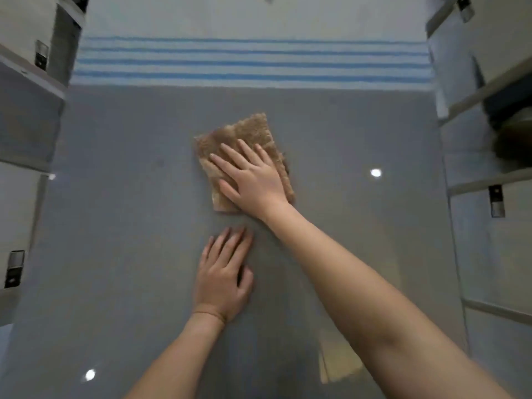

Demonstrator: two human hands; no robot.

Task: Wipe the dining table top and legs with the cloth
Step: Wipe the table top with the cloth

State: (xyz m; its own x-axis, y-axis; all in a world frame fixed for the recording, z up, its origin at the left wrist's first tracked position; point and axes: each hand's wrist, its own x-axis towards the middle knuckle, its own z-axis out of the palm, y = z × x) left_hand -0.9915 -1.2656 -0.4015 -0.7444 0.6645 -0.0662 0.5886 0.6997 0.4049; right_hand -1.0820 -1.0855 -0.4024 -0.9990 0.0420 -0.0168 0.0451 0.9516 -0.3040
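Note:
A folded brown cloth (247,133) lies on the glossy grey dining table top (121,226), a little beyond its middle. My right hand (253,180) lies flat on the cloth with fingers spread, pressing it against the surface; the near part of the cloth is hidden under the palm. My left hand (224,277) rests palm-down on the bare table just nearer to me, fingers slightly apart, holding nothing. A thin band circles the left wrist. The table legs are out of sight.
Pale chairs (26,156) flank the table on the left, and more chairs (489,174) on the right. Beyond the far edge lies a white rug with blue stripes (253,61). Ceiling lights reflect as bright spots (375,172) on the top.

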